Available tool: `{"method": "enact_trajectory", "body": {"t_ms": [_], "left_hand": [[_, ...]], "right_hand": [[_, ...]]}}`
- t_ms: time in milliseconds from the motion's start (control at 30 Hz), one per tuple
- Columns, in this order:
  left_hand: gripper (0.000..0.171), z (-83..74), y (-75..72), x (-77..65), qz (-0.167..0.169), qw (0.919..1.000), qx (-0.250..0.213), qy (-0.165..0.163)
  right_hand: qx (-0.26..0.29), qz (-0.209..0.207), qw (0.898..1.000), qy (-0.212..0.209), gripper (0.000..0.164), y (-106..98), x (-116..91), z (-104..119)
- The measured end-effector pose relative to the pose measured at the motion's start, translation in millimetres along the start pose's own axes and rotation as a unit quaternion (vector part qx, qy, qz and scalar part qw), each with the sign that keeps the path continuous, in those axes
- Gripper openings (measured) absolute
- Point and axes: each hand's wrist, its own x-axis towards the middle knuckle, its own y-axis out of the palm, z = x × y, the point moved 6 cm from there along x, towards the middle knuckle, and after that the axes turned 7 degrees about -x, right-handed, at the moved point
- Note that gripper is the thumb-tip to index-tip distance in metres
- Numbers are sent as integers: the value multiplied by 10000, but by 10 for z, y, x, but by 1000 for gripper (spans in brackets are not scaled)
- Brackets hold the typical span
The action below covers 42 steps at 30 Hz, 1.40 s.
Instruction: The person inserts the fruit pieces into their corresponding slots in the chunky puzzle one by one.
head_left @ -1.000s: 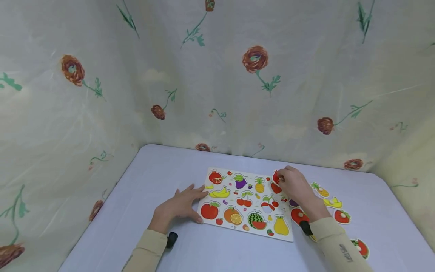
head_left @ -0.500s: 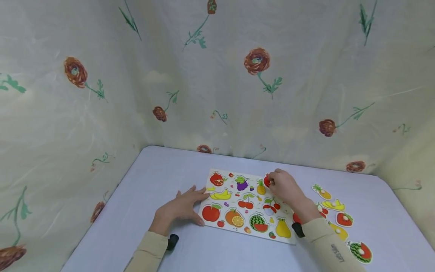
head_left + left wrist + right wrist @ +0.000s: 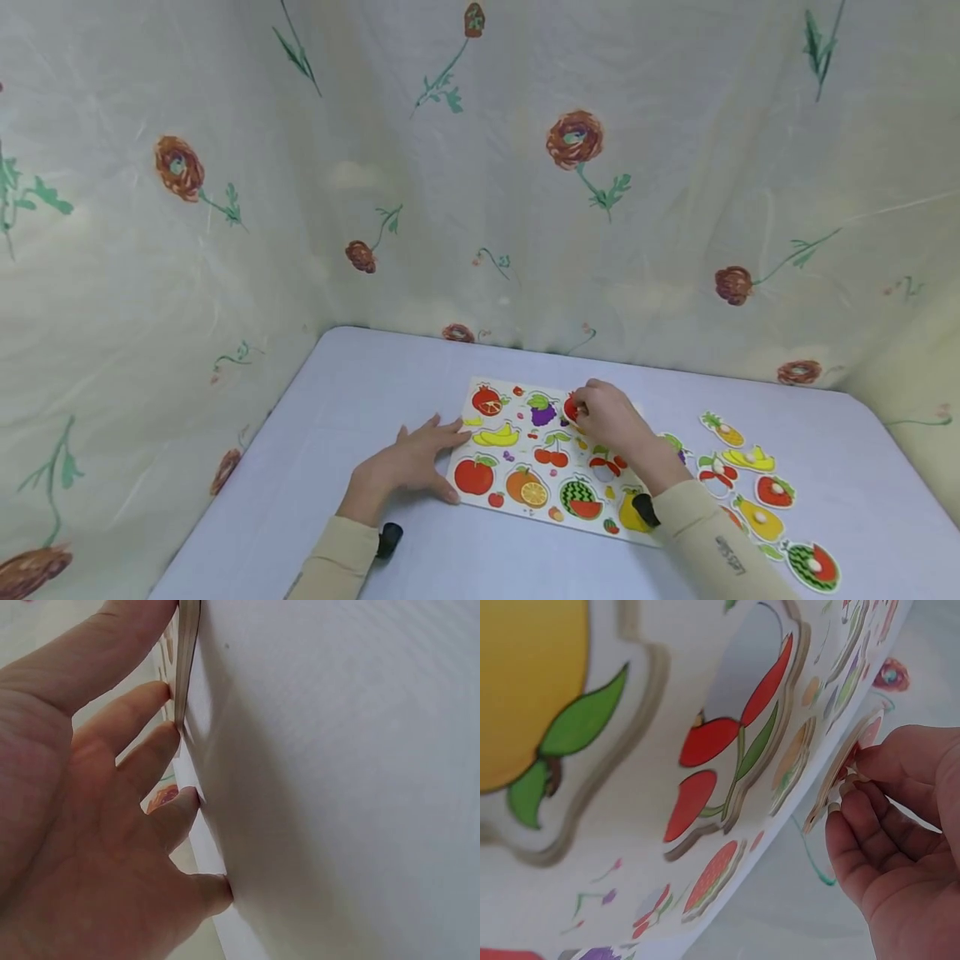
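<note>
The flat white rectangular fruit board (image 3: 186,660) looks like wood, with thin brown layers along its edge and a smooth printed top. The thin red pomegranate piece (image 3: 838,766) has a pale woody edge too. The wide white table (image 3: 382,375) looks smooth and not shiny. The pale flowery sheet (image 3: 480,167) is creased and a bit shiny, but I can't tell if it's plastic or cloth. The long beige sleeve (image 3: 708,542) is dull, wrinkly cloth.
</note>
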Motion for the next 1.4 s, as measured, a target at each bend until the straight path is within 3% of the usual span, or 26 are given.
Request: {"method": "enact_trajectory", "body": {"t_ms": [1400], "left_hand": [[91, 37, -30, -8, 57, 9999, -10, 99]], "right_hand": [[458, 439, 9976, -287, 12, 286, 360, 490]]}}
